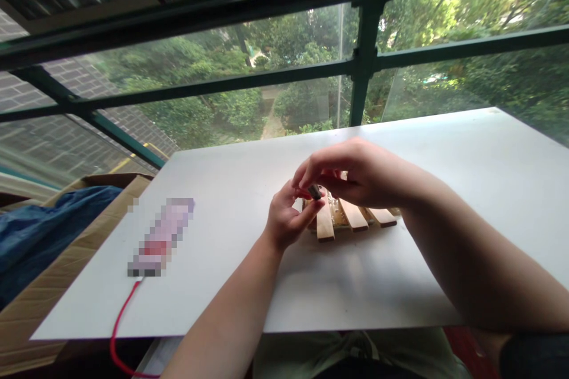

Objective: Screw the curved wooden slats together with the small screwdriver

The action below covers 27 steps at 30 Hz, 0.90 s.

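Over the white table, my left hand [290, 214] is closed, with its thumb and fingertips pinching a small dark piece [315, 191] with a blunt end. My right hand [355, 170] arches over from the right, its bent fingers and thumb closing on the same piece; its grip is partly hidden. Below and behind both hands lie several flat, pale wooden strips [353, 215], their ends pointing toward me. They rest on a yellowish base [338, 213] with small light specks, mostly covered by the strips and my hands.
On the left of the white table [231, 237] lies a pixelated flat object [162, 240] with a red cable [116, 331] running off the front edge. A cardboard box [66, 260] holding blue cloth [57, 231] stands beside the table. Green-framed windows [367, 65] rise behind.
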Motion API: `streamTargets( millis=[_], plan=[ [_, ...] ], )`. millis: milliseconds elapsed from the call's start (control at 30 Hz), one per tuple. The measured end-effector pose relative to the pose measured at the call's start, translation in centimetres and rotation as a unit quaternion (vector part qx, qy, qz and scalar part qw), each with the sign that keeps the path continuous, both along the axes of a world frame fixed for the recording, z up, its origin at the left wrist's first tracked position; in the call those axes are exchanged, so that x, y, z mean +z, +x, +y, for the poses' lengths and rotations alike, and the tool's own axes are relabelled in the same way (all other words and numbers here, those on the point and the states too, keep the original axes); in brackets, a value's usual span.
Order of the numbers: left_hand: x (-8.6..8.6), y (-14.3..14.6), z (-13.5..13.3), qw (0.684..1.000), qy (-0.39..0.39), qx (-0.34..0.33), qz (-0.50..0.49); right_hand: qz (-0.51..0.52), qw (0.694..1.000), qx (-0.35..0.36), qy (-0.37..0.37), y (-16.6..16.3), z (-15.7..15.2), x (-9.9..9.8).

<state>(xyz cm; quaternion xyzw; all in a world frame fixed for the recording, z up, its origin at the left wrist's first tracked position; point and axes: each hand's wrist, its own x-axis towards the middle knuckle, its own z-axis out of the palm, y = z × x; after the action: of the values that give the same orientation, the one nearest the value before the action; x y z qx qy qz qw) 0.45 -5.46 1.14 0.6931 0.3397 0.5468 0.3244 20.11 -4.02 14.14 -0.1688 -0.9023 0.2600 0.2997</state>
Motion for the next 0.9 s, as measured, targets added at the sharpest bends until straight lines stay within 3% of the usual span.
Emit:
streamTargets(
  millis=[200, 400, 667, 900],
  plan=[
    [0.0, -0.1, 0.1, 1.0, -0.002, 0.014, -0.007, 0.009, 1.0, 0.004, -0.01, -0.1, 0.0, -0.2],
    [0.4, 0.2, -0.2, 0.999, -0.001, -0.034, -0.011, 0.01, 0.998, -0.037, 0.054, -0.3, 0.3, -0.2],
    [0.5, -0.2, -0.2, 0.999, 0.004, -0.031, 0.04, 0.034, 0.994, -0.067, 0.084, -0.6, 0.3, -0.4],
    [0.3, 0.0, -0.3, 0.998, 0.004, -0.03, 0.046, 0.02, 0.984, -0.145, 0.098, -1.2, 0.3, -0.6]
  ],
)
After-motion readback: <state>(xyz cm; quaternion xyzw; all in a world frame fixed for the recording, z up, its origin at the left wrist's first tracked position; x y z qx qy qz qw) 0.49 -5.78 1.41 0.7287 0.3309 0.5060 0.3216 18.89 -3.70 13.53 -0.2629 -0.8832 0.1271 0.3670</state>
